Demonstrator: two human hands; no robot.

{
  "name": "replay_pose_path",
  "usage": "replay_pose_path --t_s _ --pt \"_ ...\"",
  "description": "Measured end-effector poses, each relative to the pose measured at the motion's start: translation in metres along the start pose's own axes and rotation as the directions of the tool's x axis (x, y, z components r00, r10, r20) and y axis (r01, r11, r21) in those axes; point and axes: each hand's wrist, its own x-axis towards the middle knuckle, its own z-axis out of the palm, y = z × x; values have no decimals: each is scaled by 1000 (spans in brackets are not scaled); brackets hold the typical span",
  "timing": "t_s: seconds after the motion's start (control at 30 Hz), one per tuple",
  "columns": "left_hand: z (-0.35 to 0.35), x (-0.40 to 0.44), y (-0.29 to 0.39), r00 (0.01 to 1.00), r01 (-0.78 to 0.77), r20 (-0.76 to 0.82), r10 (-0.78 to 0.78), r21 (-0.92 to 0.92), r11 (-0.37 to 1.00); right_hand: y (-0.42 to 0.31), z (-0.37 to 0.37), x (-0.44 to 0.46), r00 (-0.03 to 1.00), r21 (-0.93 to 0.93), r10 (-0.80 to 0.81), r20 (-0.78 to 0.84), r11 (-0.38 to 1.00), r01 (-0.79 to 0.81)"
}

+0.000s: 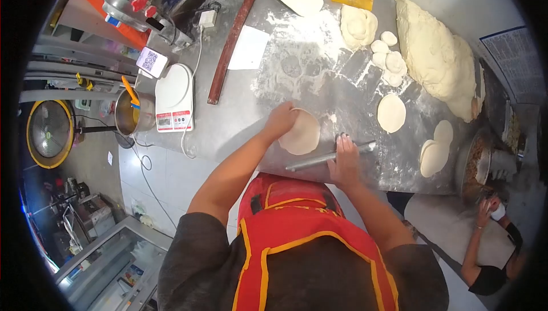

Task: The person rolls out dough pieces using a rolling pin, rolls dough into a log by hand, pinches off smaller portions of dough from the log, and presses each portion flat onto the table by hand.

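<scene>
My left hand (281, 120) grips the upper left edge of a flat dough round (301, 132) lying on the steel worktop. Beside it, my right hand (346, 161) rests over a slim rolling pin (314, 162), which lies at a slant near the front edge of the worktop. The pin is just below the dough round and apart from it. To the right, another rolled dough round (391, 113) lies by itself. Further right, overlapping rounds (434, 158) lie near the front edge.
A large dough mass (435, 54), small dough pieces (389, 60) and a dough lump (358, 27) sit at the back right. Loose flour (308, 28) covers the middle. A long wooden rod (237, 37) and scale (174, 97) lie left. Another person's hands (487, 211) work near a filling bowl (475, 160).
</scene>
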Motion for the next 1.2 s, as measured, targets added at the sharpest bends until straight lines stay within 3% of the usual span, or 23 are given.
replay_pose_path --t_s 0.1,0.2,0.3,0.37,0.43,0.53,0.6,0.67,0.73,0.77,0.8,0.87,0.97,1.07,1.17,1.2 --pt "0 -11 10 988 -51 149 39 74 996 2 12 33 998 -38 34 -58 999 -36" --pt "6 -3 56 991 -99 130 38 503 858 5 26 117 971 -1 122 -207 992 -125" --pt "4 6 74 966 -103 244 -88 672 733 3 27 107 963 -131 114 -245 980 -149" --pt "-2 14 67 928 -218 367 -56 662 717 4 24 53 976 -92 115 -184 987 -134" --pt "-3 19 77 863 -367 505 32 582 726 -5 0 -3 990 -28 140 -23 990 -141" --pt "47 55 91 651 -692 702 290 391 607 4 7 -56 996 18 38 -85 999 -36" --pt "92 73 124 524 -810 674 522 204 550 11 10 -66 998 2 12 -66 1000 -11" --pt "140 101 162 548 -721 596 587 -19 692 17 19 -67 994 31 -2 -114 1000 5" --pt "157 116 213 751 -589 296 590 -102 802 20 28 -66 990 54 -3 -140 998 11" --pt "165 138 216 720 -693 45 692 73 717 21 32 -67 990 62 2 -141 998 7" --pt "171 163 217 600 -729 -192 777 269 630 22 34 -67 990 67 4 -140 998 5" --pt "159 193 234 487 -637 -208 848 579 508 19 24 -63 985 49 0 -173 999 9" --pt "149 206 231 509 -650 8 861 659 378 20 16 -61 981 28 -17 -194 999 23" --pt "132 185 240 694 -628 146 705 601 494 18 18 -62 979 31 -20 -203 999 27" --pt "98 142 211 861 -438 -86 501 375 817 23 23 -62 982 38 -30 -188 999 38" --pt "77 139 190 895 -404 -88 437 255 878 22 25 -63 984 41 -34 -178 998 42"
